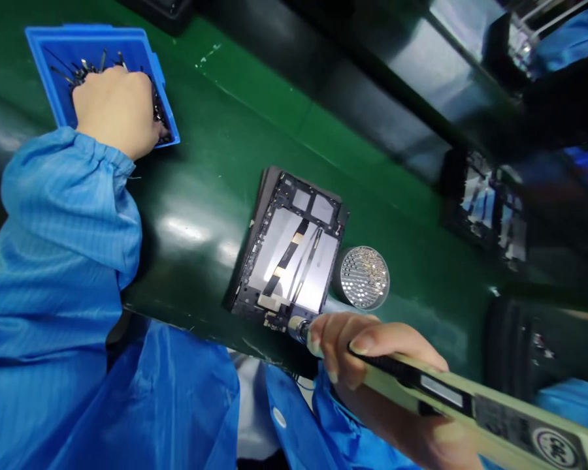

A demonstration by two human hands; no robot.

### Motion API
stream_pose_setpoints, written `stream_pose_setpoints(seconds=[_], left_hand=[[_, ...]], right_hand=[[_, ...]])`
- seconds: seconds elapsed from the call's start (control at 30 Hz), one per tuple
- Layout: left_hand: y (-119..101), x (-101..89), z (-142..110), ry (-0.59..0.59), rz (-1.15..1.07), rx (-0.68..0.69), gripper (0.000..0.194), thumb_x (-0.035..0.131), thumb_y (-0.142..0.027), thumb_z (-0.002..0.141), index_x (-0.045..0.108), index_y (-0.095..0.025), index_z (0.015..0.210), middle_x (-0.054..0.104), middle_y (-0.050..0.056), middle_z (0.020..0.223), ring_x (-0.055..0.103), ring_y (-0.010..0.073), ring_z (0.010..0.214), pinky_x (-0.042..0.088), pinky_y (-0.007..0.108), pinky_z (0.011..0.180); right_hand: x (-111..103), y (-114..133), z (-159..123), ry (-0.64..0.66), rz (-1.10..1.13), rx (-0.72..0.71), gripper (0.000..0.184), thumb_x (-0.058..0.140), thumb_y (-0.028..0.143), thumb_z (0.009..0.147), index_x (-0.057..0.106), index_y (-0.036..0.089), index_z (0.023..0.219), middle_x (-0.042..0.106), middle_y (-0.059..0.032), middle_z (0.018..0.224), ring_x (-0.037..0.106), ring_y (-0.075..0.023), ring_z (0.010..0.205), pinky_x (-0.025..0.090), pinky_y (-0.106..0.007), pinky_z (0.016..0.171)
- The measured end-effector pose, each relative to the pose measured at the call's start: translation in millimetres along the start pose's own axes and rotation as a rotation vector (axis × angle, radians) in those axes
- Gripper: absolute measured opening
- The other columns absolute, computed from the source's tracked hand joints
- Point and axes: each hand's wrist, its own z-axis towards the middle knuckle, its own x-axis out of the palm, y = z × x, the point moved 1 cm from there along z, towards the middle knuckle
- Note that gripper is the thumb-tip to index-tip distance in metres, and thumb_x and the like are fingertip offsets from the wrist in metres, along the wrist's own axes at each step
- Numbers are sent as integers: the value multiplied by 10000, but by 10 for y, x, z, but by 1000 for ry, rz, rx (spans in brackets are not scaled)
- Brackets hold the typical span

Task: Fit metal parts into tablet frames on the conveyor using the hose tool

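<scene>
Tablet chassis (289, 245) lying open on a glossy green surface (235, 130), its bottom edge just by the tip of an electric screwdriver (451, 391). Looks stiff but thin, and I'd call it fragile where the ribbon cables (287, 261) cross the silver panels, so the outer frame seems the spot to take hold of it. Up top sits a blue plastic tray (85, 39) of thin black pieces (85, 75), too small to say exactly what they are. Left hand (117, 111) is curled down into them, grip mostly closed, can't tell if it's got anything. Right hand (367, 352) has a closed grip round the driver. Beside the tablet there's a round perforated metal dish (363, 277) holding small shiny bits (365, 271).
</scene>
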Motion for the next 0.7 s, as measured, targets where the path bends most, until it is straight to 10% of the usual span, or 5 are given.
stream_pose_setpoints(seconds=[0.3,0.53,0.7], left_hand=[[65,34,38,-82,-109,23,341,883,-428,566,746,-252,824,759,3,1273,433,351,1469,353,392,1284],[-365,-127,-217,-1,331,58,409,496,-225,923,689,72,1127,609,136,1386,455,506,1437,350,696,1141],[-342,-171,-200,-67,314,63,404,508,-254,946,702,25,1164,612,112,1418,477,460,1432,363,657,1170]], right_hand=[[103,-72,-8,-104,-57,-37,412,690,641,864,795,261,983,525,33,493,536,-185,452,517,-386,542],[259,-75,-131,-333,-179,-39,381,670,651,849,739,277,879,549,14,575,626,-226,573,530,-425,592],[214,14,-99,-171,-133,-31,384,690,656,869,789,287,917,536,36,494,597,-203,470,538,-392,538]])
